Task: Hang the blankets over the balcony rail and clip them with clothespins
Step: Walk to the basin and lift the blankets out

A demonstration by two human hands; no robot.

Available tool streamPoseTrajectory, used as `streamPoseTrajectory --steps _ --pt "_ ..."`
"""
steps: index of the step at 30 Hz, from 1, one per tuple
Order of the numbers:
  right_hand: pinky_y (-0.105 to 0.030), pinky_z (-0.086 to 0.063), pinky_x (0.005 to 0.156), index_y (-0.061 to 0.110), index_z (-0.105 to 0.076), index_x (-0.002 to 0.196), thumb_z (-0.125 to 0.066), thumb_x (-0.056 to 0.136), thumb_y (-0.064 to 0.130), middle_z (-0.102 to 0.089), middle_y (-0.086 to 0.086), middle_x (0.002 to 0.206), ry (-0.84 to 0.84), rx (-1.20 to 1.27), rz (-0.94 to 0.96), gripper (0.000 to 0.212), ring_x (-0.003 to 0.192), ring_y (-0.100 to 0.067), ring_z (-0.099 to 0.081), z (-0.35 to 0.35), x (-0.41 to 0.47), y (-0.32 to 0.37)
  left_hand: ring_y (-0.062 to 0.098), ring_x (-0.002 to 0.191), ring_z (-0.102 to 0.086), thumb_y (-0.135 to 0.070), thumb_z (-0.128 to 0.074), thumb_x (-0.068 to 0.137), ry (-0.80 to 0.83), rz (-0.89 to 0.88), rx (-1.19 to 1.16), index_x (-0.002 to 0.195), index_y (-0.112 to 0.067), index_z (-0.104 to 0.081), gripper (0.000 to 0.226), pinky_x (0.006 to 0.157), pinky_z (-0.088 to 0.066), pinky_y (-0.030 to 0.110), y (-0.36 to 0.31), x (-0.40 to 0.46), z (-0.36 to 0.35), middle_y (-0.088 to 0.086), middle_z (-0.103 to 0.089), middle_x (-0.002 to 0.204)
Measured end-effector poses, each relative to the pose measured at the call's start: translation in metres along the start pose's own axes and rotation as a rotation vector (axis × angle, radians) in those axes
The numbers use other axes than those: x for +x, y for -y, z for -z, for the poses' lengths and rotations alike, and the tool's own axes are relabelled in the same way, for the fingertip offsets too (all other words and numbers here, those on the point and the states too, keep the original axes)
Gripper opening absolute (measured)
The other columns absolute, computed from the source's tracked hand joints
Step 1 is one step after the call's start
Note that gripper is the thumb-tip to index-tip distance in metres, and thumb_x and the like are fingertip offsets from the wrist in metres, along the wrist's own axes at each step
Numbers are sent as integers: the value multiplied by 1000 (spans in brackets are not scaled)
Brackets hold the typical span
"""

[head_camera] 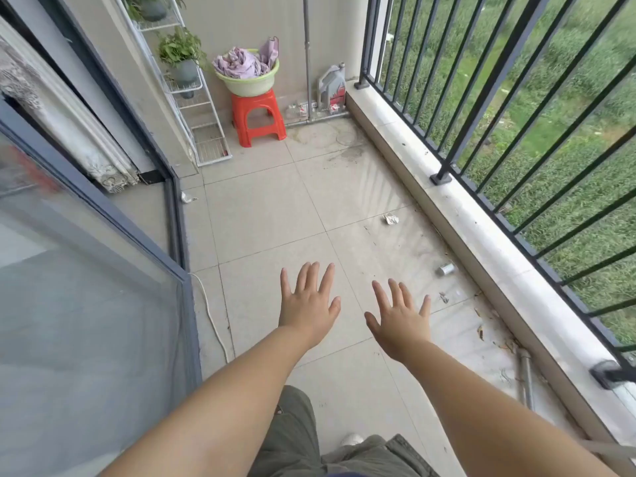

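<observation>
Crumpled lilac blankets (241, 63) fill a pale green basin (248, 85) that rests on a red plastic stool (257, 115) at the far end of the balcony. The dark metal balcony rail (488, 108) runs along the right side above a white ledge (457, 201). My left hand (308, 306) and my right hand (401, 316) are stretched out side by side over the tiled floor, palms down, fingers spread, holding nothing. Both are far from the basin. No clothespins are visible.
A white wire plant rack (192, 94) with potted plants stands left of the stool. A grey jug (332, 84) and a vertical pipe (307, 56) sit in the far corner. A glass sliding door (89, 270) lines the left. Small litter and a can (446, 269) lie near the ledge.
</observation>
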State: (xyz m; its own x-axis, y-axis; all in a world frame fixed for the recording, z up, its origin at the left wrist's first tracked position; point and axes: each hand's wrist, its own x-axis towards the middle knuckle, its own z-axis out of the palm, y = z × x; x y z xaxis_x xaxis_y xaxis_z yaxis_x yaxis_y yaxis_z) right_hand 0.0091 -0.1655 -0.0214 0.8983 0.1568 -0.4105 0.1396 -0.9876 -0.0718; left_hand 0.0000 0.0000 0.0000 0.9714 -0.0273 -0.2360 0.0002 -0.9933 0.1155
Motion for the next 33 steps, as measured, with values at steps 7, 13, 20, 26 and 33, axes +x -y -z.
streamPoseTrajectory --steps 7,13,20,26,33 --pt "-57 -3 112 30 9 145 -17 94 49 2 -2 157 3 -52 72 61 145 -20 3 29 84 10 21 145 -5 -42 -23 97 -14 85 -40 148 -22 1 60 114 5 54 24 68 8 6 -11 156" --pt "-57 -2 113 31 10 145 -18 94 49 2 -2 158 -5 -59 72 61 145 -20 2 72 195 41 20 145 -5 -41 -22 97 -13 78 -12 148 -22 0 58 114 4 54 75 172 38 5 -11 155" --pt "-55 -5 114 31 8 145 -19 94 48 -1 -1 158 -22 26 41 60 145 -20 1 146 319 94 21 144 -6 -39 -23 97 -20 153 -27 148 -22 -1 58 114 3 53 154 306 98 5 -13 155" --pt "-56 -6 114 30 5 146 -20 94 48 -3 -2 157 -12 30 -5 60 145 -19 -1 186 431 94 20 144 -5 -39 -22 98 33 149 -43 148 -22 0 57 115 3 53 178 418 120 6 -12 155" --pt "-58 -5 112 31 3 145 -23 93 48 -4 -3 157 -31 -6 27 61 145 -21 -2 248 596 72 20 144 -7 -39 -25 97 -30 171 -64 148 -23 -2 58 114 3 53 188 592 153 5 -14 154"
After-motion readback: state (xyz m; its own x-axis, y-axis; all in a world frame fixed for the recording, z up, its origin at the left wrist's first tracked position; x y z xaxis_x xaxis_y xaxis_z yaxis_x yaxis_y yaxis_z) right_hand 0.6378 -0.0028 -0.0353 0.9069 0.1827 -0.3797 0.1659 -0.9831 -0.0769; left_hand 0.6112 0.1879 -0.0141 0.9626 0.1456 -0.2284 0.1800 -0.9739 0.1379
